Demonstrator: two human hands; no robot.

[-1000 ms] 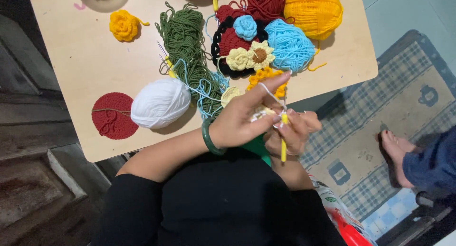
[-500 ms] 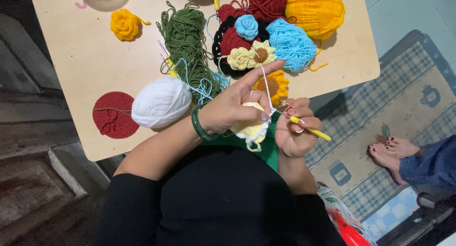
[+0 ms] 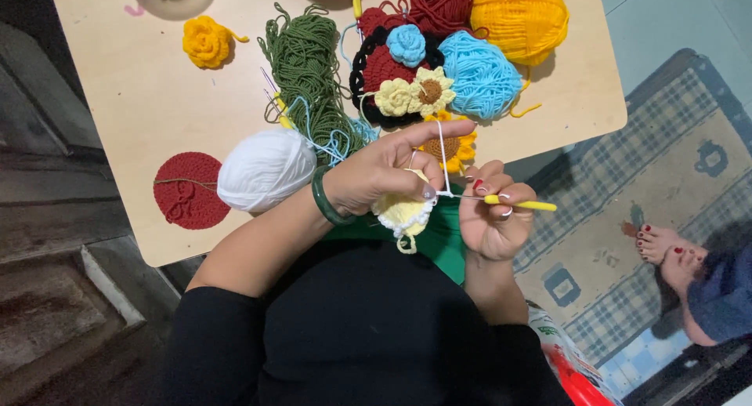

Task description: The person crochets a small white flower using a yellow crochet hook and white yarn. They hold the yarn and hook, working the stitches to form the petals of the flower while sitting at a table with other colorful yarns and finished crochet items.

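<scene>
The left hand pinched a pale yellow crochet piece, mostly hidden beneath it; the right hand gripped a yellow-handled hook, its tip indistinct.

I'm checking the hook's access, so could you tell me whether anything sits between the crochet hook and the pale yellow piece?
Nothing visible does. The right hand holds the hook, whose tip meets the white yarn beside the yellow piece pinched in the left hand.
</scene>
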